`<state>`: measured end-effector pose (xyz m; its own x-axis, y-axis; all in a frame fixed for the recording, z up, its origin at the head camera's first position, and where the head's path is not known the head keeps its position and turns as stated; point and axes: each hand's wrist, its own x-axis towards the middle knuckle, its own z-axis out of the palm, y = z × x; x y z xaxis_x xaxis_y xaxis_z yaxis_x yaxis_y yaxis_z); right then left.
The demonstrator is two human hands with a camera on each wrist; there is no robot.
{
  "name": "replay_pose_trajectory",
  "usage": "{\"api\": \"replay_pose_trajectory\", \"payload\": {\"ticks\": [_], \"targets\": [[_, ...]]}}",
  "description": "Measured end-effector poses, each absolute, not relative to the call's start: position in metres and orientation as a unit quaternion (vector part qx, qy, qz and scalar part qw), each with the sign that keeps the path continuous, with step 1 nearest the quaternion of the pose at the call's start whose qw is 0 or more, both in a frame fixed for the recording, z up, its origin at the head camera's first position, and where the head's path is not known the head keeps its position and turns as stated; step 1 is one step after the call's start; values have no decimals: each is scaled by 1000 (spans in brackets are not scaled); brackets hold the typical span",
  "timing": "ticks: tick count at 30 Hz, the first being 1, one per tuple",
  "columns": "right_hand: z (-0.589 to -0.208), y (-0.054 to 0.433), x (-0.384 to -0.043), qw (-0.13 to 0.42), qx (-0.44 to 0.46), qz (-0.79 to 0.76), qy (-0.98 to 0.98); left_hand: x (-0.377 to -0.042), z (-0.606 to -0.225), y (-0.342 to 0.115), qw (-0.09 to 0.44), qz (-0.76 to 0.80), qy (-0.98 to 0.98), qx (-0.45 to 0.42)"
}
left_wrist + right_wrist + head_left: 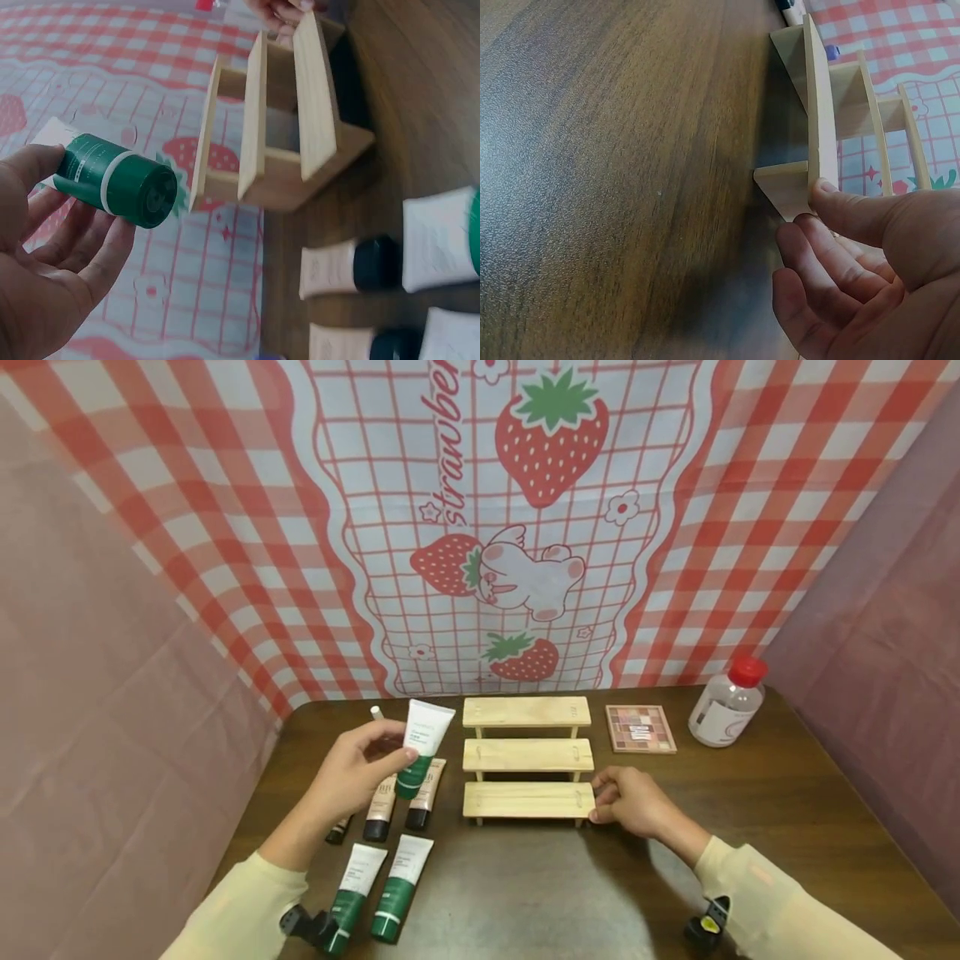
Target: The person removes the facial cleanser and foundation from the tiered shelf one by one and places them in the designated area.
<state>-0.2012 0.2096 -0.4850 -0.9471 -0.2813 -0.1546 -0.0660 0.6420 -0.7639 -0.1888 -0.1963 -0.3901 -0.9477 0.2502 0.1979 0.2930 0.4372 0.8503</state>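
Note:
My left hand (362,774) pinches a white-and-green squeeze tube (423,735) between thumb and fingers, raised over the tubes at left. Its green cap (154,191) points down in the head view and towards the shelf in the left wrist view. A three-step wooden display shelf (528,799) stands at the middle of the table. At the right end of its lowest step, my right hand (632,800) grips the edge. The right wrist view shows the thumb (832,196) on the board's edge, with the fingers curled below.
Two more white-and-green tubes (402,885) lie at front left. Behind them are beige tubes with black caps (377,828), partly hidden by my left hand. An eyeshadow palette (640,729) lies right of the shelf, near a red-capped clear bottle (726,706). A strawberry-print cloth (525,652) hangs behind the table.

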Motion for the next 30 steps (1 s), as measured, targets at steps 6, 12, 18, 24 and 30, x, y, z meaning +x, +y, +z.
{"api": "replay_pose_trajectory", "payload": {"ticks": [6,12,18,24,30], "targets": [[-487,209,-200,133,-89,-413,897,-165,-404,-229,14,-486,-863,-139],[-487,208,-199,129,-91,-413,897,-138,-419,-260,-15,-494,-862,-112],[-484,208,-198,125,-95,-413,897,-119,-433,-284,-40,-487,-870,-62],[-487,208,-198,127,-89,-413,897,-105,-453,-303,-65,-487,-870,-47],[-485,208,-198,121,-97,-411,899,-96,-470,-317,-113,-486,-866,-34]]}}
